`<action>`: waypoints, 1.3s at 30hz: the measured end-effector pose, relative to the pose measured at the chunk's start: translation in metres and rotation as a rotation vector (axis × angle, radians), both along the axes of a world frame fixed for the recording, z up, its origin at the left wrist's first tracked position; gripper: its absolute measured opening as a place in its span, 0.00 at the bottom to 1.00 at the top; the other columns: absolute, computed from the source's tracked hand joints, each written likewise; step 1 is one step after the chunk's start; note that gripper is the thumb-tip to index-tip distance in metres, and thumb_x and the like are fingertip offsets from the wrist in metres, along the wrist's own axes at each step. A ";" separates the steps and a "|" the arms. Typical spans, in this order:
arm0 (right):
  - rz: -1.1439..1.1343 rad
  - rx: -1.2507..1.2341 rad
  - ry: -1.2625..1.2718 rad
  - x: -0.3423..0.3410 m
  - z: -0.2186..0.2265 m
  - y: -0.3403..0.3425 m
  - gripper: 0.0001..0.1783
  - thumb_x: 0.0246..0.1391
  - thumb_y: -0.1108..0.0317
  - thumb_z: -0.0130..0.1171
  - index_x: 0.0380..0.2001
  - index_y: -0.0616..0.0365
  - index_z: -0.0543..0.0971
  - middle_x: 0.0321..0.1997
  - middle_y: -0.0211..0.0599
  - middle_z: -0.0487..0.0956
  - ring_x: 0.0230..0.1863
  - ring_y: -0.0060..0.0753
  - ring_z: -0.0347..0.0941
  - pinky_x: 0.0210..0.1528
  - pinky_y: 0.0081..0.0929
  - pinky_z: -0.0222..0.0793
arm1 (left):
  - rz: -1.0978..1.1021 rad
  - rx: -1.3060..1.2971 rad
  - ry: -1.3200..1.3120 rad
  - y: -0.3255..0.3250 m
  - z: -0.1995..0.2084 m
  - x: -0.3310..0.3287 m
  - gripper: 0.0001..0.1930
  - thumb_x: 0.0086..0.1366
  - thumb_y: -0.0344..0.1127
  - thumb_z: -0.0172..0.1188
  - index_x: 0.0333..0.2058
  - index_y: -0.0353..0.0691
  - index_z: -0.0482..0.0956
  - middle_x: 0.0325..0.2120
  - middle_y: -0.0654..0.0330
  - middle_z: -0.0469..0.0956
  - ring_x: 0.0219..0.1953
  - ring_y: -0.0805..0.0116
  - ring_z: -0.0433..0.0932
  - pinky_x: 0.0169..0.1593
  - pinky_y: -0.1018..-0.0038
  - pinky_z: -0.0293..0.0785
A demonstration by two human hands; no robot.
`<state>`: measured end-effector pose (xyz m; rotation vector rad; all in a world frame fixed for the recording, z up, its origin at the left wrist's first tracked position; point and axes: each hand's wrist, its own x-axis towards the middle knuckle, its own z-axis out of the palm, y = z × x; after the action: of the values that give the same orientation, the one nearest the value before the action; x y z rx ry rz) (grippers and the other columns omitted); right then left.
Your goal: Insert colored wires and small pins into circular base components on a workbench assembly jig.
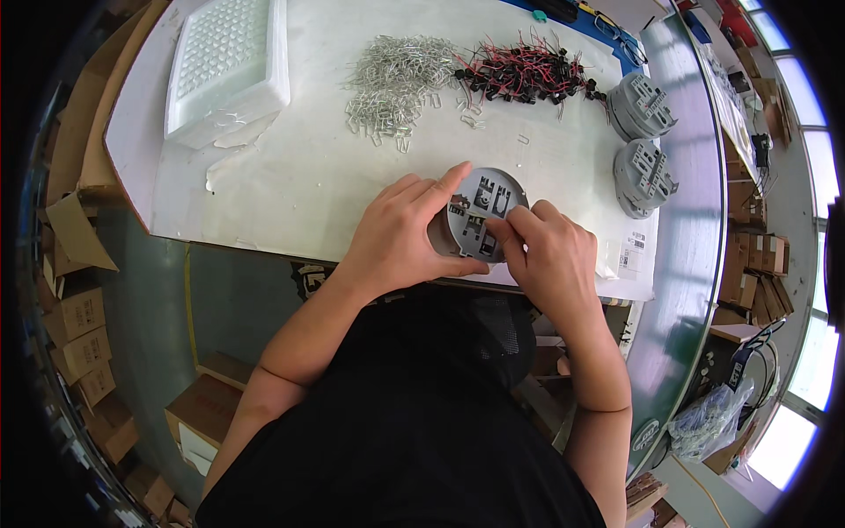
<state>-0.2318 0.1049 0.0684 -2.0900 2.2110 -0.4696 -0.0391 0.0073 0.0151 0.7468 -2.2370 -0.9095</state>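
A round grey plastic housing (481, 179) with rectangular cut-outs is held over the table's near edge. My left hand (394, 227) grips its left side, thumb along the lower rim and index finger at the top. My right hand (556, 255) is closed, thumb and fingers pinched together over the housing's right part. Whatever lies between those fingertips is hidden. Beyond the housing, a heap of U-shaped metal clips (400, 79) lies on the white table. To its right is a pile of small black parts with red and black wires (528, 72).
A white foam tray (276, 79) with rows of clear round pieces stands at the far left. Two stacks of similar grey housings (641, 106) (643, 180) stand at the right. Eyeglasses (620, 33) lie at the back right. Cardboard boxes (81, 339) line the left side.
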 end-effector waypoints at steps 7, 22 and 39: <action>0.024 -0.014 0.010 0.003 -0.002 -0.003 0.17 0.63 0.57 0.69 0.24 0.54 0.79 0.23 0.34 0.73 0.20 0.46 0.73 0.23 0.41 0.67 | 0.011 -0.028 0.027 0.000 -0.003 0.000 0.59 0.40 0.56 0.87 0.71 0.40 0.72 0.32 0.60 0.78 0.35 0.60 0.77 0.45 0.63 0.77; 0.058 -0.081 0.009 0.011 -0.007 -0.007 0.17 0.60 0.55 0.70 0.23 0.52 0.79 0.23 0.34 0.73 0.21 0.42 0.76 0.22 0.40 0.69 | 0.005 -0.061 -0.008 0.001 -0.001 -0.002 0.58 0.42 0.56 0.86 0.70 0.39 0.72 0.34 0.58 0.80 0.37 0.59 0.79 0.48 0.62 0.77; -0.024 -0.077 0.049 0.003 -0.007 0.005 0.18 0.59 0.56 0.71 0.22 0.52 0.78 0.23 0.32 0.71 0.21 0.40 0.74 0.23 0.38 0.68 | -0.021 0.009 -0.087 0.000 0.006 0.000 0.57 0.44 0.62 0.82 0.69 0.37 0.72 0.37 0.58 0.81 0.42 0.57 0.80 0.52 0.60 0.76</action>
<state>-0.2283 0.1097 0.0613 -2.1367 2.2829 -0.5184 -0.0395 0.0071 0.0212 0.7825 -2.3219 -0.9132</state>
